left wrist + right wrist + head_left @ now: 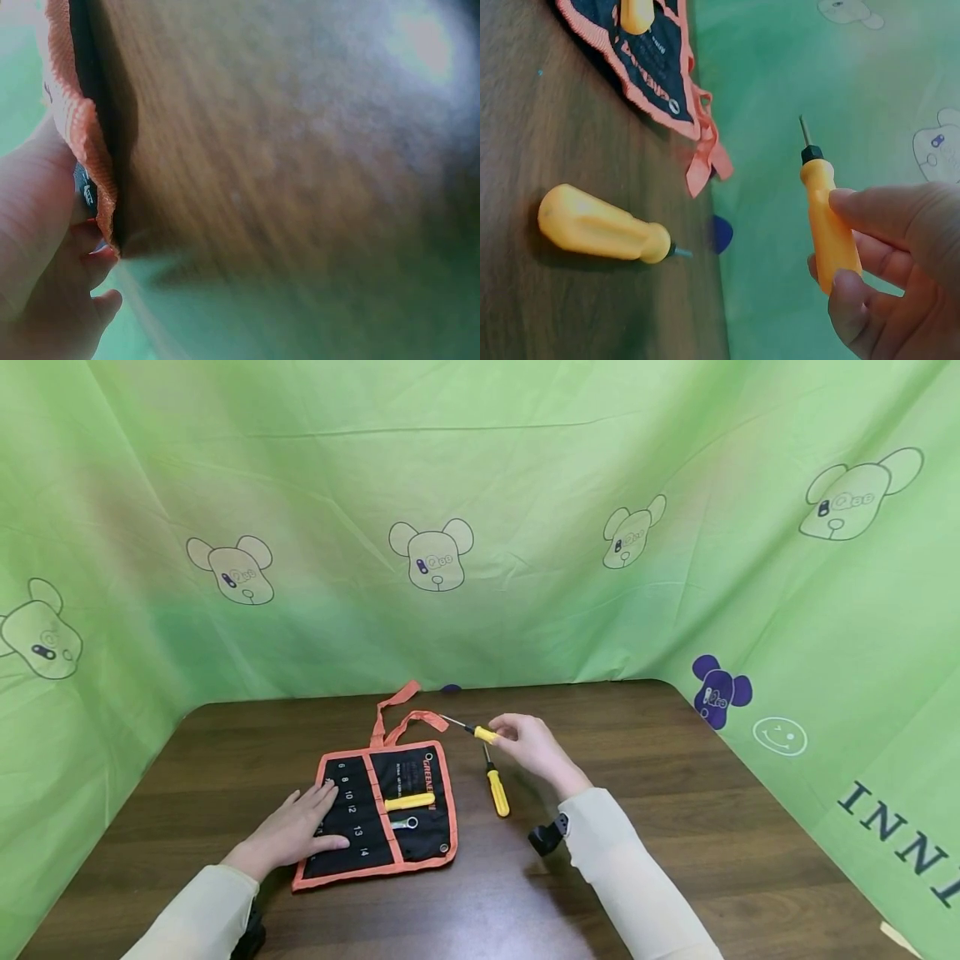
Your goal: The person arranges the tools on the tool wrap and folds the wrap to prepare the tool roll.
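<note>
A black tool pouch (pixel 352 814) with orange edging lies flat on the table, its pocket side numbered. My left hand (pixel 296 827) rests on its left part with fingers spread. From the pouch's pockets stick out a yellow handle (pixel 410 802) and the ring end of a wrench (pixel 406 823). My right hand (pixel 534 747) pinches a screwdriver (pixel 829 225) by its yellow handle, raised above the table, its shaft pointing away from the palm. A second yellow screwdriver (pixel 497 789) lies on the table between the pouch and my right hand.
Orange tie straps (pixel 397 718) trail from the pouch's far edge. The brown wooden table (pixel 630 860) reaches back to a green curtain (pixel 525 635) printed with bear heads, which also hangs along both sides.
</note>
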Demonstrator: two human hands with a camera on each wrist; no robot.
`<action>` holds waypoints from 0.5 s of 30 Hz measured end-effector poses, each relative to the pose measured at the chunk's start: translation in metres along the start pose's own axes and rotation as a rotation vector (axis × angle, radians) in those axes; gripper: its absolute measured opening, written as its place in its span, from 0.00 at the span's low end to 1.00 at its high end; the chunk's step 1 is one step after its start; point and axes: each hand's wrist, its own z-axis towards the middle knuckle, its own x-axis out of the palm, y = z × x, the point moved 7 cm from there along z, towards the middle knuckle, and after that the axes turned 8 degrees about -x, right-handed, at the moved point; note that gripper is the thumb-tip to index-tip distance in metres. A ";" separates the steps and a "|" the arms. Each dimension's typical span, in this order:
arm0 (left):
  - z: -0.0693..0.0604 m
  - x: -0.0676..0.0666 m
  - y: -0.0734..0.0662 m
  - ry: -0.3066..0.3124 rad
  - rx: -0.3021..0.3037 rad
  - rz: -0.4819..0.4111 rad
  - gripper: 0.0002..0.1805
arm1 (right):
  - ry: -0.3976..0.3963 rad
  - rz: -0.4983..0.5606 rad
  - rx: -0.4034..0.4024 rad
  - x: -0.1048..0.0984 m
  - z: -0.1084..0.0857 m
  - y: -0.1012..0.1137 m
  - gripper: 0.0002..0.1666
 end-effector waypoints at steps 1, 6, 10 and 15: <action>0.000 0.000 0.000 -0.001 0.006 0.001 0.49 | 0.008 -0.004 -0.006 0.001 0.001 0.002 0.09; 0.001 0.001 0.000 -0.003 0.012 0.000 0.49 | 0.038 -0.021 -0.047 0.005 0.007 0.010 0.08; 0.001 0.001 0.001 -0.003 0.010 0.002 0.49 | 0.054 -0.026 -0.074 0.008 0.011 0.017 0.08; 0.001 0.001 0.001 0.001 0.006 0.000 0.49 | 0.067 -0.021 -0.074 0.012 0.016 0.022 0.08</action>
